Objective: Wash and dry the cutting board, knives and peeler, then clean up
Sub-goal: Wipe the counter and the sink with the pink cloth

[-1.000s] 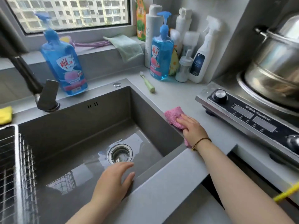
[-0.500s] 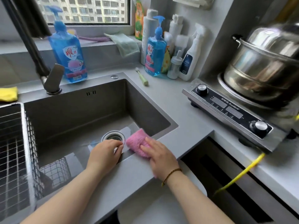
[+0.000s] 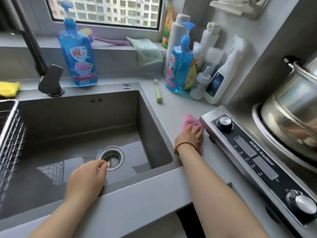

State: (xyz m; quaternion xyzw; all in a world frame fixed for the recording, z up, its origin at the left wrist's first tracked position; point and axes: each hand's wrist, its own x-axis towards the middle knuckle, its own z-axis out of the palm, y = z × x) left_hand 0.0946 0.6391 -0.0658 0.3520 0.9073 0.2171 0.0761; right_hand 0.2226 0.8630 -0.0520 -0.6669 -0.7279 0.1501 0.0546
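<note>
Just right of the sink (image 3: 77,117), on the narrow strip of countertop (image 3: 173,107) between its right rim and the induction cooker (image 3: 248,152), the right hand (image 3: 189,137) lies flat on a pink cloth (image 3: 188,120). Its fingers are spread and straight, pressing the cloth down rather than gripping it. The cloth's far edge shows beyond the fingertips, and its right side touches the cooker's nearest corner. The left hand (image 3: 85,179) hangs over the sink's front rim, fingers loosely curled and, as far as I can tell, holding nothing. Its fingertips overlap the drain (image 3: 114,155) in this view, but whether they touch it cannot be told. The cutting board, knives and peeler are nowhere in view, so I judge this to be the clean-up step.

The next move turns on 1 relation. The strip to be wiped runs lengthwise along the sink's right rim, from its front corner to its far right corner, and the cloth sits roughly midway along it. Near the sink's far right corner a green toothbrush (image 3: 158,93) lies with its long axis in the same direction, and a cluster of bottles (image 3: 180,66) stands beyond it. Of the 2 hands, the right is on that side and the left is at the sink's front rim. A stroke away from the body would likely meet the toothbrush, while 1 toward the sink's front corner looks unobstructed.
</note>
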